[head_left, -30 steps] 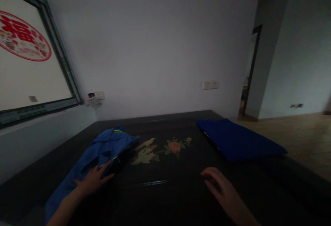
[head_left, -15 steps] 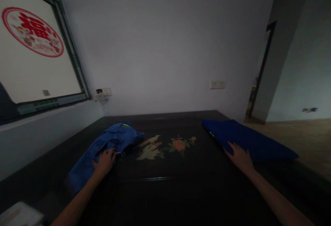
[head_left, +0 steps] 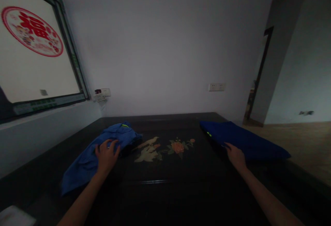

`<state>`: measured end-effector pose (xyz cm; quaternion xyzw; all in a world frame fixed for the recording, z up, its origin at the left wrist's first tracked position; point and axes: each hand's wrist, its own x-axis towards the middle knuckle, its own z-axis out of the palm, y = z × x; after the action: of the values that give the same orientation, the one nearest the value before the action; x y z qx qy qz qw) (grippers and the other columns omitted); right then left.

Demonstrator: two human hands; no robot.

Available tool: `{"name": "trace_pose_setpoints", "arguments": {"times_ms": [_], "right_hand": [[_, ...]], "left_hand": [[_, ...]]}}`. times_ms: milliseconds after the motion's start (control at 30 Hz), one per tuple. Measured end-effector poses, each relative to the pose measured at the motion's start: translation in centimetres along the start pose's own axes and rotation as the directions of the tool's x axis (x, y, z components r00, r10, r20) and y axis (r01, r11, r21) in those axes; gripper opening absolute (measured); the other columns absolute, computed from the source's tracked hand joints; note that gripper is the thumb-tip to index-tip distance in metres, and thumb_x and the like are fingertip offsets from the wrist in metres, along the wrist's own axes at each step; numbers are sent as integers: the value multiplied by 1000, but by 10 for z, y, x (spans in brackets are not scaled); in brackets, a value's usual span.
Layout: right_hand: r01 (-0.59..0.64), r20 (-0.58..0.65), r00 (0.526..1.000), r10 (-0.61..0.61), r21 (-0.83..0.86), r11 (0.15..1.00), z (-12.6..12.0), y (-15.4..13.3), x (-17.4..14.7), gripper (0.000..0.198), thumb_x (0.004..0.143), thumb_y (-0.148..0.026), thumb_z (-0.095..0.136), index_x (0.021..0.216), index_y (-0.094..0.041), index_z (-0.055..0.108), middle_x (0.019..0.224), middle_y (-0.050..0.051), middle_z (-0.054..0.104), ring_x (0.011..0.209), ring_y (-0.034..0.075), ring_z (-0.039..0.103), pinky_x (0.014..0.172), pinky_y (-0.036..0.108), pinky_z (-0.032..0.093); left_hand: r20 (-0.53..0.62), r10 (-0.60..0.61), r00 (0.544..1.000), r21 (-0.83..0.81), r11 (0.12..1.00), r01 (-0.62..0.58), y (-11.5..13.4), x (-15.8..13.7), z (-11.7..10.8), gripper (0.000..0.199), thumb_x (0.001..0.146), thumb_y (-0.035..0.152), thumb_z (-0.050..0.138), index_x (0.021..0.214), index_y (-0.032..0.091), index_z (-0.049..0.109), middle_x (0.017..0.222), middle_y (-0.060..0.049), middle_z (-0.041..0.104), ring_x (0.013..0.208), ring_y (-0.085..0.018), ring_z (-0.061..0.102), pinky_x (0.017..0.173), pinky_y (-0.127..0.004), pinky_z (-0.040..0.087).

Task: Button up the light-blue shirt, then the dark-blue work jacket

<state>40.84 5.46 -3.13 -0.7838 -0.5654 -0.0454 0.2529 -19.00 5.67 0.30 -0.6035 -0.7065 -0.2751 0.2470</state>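
On the left of the dark table lies a crumpled blue garment [head_left: 85, 164] with a small yellow-green strip near its far end. My left hand [head_left: 108, 155] rests over its near side with bent fingers that stand apart. A flat, dark blue folded cloth [head_left: 256, 145] lies on the right, with a yellow-green mark by its left edge. My right hand [head_left: 236, 156] has its fingers closed together on that left edge, near a small pale spot. The fingertips are partly lost in the dim light.
The dark table [head_left: 160, 202] has an inlaid bird and flower picture [head_left: 178, 147] in its middle. A white object [head_left: 17, 216] is cut off at the lower left. Behind stands a pale wall with a socket [head_left: 216, 87]; a window [head_left: 43, 74] is at the left.
My left hand has shifted slightly up and right over the blue garment. My right hand's fingers, spread before, have closed at the edge of the dark blue cloth.
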Motion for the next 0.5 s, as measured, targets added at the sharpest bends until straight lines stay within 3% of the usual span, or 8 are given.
{"name": "trace_pose_setpoints", "arguments": {"times_ms": [67, 167, 333, 400, 500], "right_hand": [[12, -11, 1000, -11, 62, 998, 0, -15, -5, 43, 89, -28, 32, 119, -18, 61, 112, 10, 67, 99, 26, 64, 83, 35, 47], [79, 30, 996, -85, 170, 982, 2, -50, -22, 41, 89, -28, 34, 117, -18, 62, 111, 9, 67, 101, 24, 63, 85, 33, 47], [216, 130, 949, -286, 393, 894, -3, -123, -79, 38, 89, -26, 39, 117, -16, 62, 119, 11, 63, 112, 24, 58, 99, 41, 40], [265, 184, 900, -394, 489, 831, -12, -147, -112, 37, 89, -26, 40, 119, -17, 61, 124, 10, 60, 118, 24, 52, 104, 47, 33], [387, 233, 774, -589, 562, 731, -22, -170, -166, 38, 90, -25, 40, 125, -26, 56, 129, 6, 56, 123, 23, 48, 106, 53, 28]], "left_hand": [[52, 140, 989, -140, 981, -132, 26, -3, 1, 33, 89, 29, 36, 111, 19, 58, 120, -11, 53, 119, -23, 43, 112, -48, 9], [178, 354, 918, -416, 873, -256, 71, -21, 5, 30, 87, 25, 36, 110, 21, 57, 115, -8, 59, 114, -21, 49, 111, -43, 19], [328, 553, 766, -715, 675, -181, 131, -59, 4, 34, 86, 30, 43, 118, 23, 51, 126, -9, 54, 120, -23, 46, 104, -41, 35], [341, 548, 764, -750, 648, -130, 146, -60, 4, 35, 86, 30, 44, 120, 23, 50, 129, -9, 51, 121, -22, 45, 104, -41, 35], [332, 441, 834, -729, 681, -70, 163, -43, 10, 37, 87, 29, 43, 123, 22, 48, 131, -10, 49, 123, -21, 43, 105, -39, 34]]}}
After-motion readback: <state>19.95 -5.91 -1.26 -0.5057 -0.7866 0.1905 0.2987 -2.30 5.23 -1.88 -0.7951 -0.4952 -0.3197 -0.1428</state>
